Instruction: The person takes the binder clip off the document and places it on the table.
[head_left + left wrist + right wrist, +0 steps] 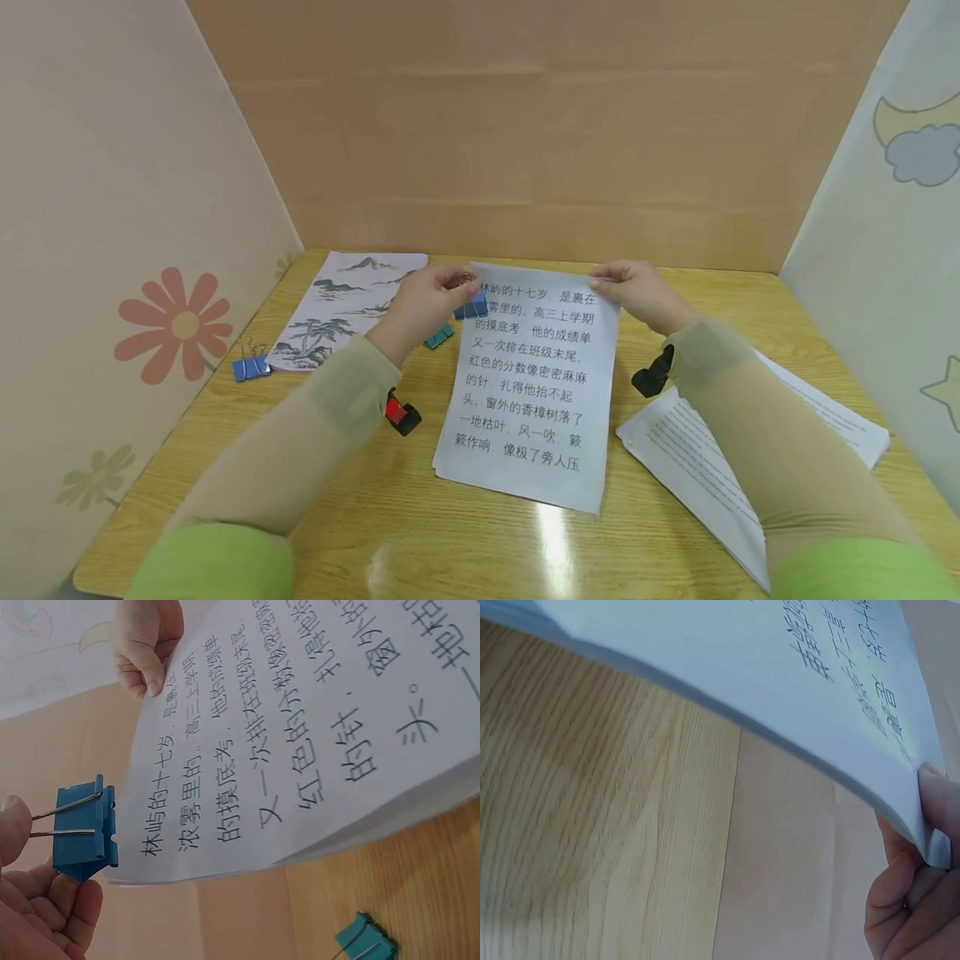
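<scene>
A stack of printed sheets (528,392) is raised at a tilt above the wooden table, large dark characters facing me. At its top right corner my right hand (643,292) pinches the sheets, thumb on the printed face and fingers behind, as the right wrist view shows. My left hand (423,302) holds a blue binder clip (77,829) by its wire handles at the top left corner. The clip's mouth is right at the paper's edge in the left wrist view. Below the stack's left edge, a teal binder clip (439,336) lies on the table.
Farther left lie an ink landscape sheet (348,308) and another blue binder clip (251,367). Under my right forearm, more printed papers (690,454) are spread on the wooden table (450,550). A brown back wall (525,150) and patterned side walls enclose the table.
</scene>
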`<control>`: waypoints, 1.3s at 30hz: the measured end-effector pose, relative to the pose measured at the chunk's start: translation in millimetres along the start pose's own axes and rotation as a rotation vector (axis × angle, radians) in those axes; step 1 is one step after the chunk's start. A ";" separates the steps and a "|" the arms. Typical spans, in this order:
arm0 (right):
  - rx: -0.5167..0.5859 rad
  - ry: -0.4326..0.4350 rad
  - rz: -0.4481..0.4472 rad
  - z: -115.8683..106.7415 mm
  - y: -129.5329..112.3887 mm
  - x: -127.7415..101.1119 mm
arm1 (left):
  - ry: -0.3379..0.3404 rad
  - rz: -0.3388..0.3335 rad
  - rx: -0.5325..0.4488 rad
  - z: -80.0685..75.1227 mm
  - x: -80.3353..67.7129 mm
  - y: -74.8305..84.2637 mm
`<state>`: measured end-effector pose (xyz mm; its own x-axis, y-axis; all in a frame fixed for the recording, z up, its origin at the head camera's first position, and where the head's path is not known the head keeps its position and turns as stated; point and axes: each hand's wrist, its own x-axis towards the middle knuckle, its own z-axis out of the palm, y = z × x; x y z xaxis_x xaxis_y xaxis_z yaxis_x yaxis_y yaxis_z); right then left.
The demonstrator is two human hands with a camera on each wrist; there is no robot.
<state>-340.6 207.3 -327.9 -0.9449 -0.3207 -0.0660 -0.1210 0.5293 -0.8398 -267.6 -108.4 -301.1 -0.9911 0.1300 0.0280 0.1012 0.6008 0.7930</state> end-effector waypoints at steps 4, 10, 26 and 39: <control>0.000 0.015 -0.001 -4.0 0.9 1.6 | 0.001 -0.013 0.005 4.3 -2.1 -10.5; -0.007 0.045 0.016 -9.6 3.6 4.6 | 0.009 -0.034 0.061 10.5 -2.6 -26.0; -0.045 0.140 0.052 -25.0 26.0 6.2 | -0.040 -0.154 0.111 22.8 -0.6 -69.4; -0.043 0.234 0.135 -40.8 55.4 -0.2 | -0.055 -0.176 0.125 29.0 -1.0 -77.5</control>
<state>-359.6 268.7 -352.4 -0.9973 -0.0575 -0.0457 0.0030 0.5896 -0.8077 -271.9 -132.3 -380.3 -0.9887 0.0549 -0.1397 -0.0595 0.7110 0.7007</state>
